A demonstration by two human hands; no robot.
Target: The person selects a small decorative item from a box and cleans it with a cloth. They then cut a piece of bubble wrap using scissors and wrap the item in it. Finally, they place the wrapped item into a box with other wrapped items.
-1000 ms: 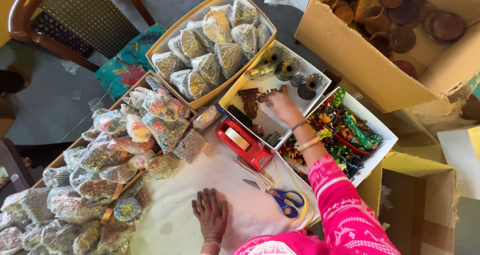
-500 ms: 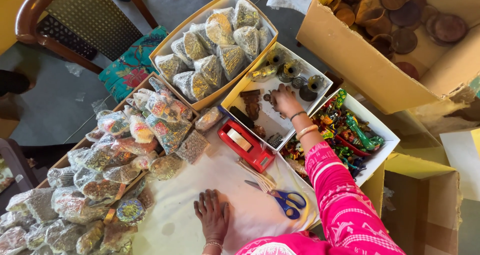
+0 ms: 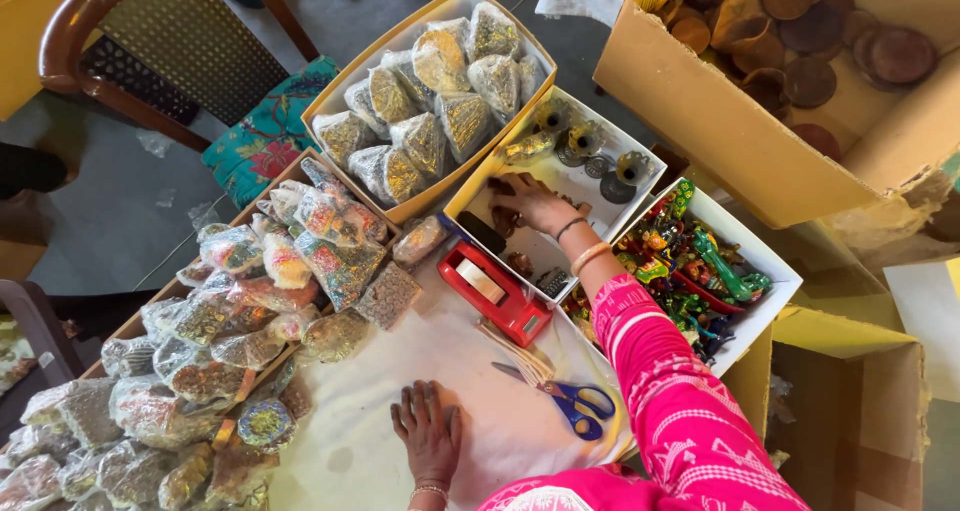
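Reaching into the middle white box, the right hand now lies lower in the box than a second ago, when it was up near the round metal-rimmed pieces at the far end; it has drawn back toward the small brown pieces on the box floor. Its fingers are curled down over those pieces, a narrow grip, though whether anything is actually pinched between them cannot be told from this view. The left hand has not moved: it rests flat, fingers spread and holding nothing, on the white cloth of the counter. Between the two hands sit the red tape dispenser and the blue-handled scissors, both untouched. The shift suggests the work has turned from the round pieces to the brown ones. Trays of clear filled packets stand to the left.
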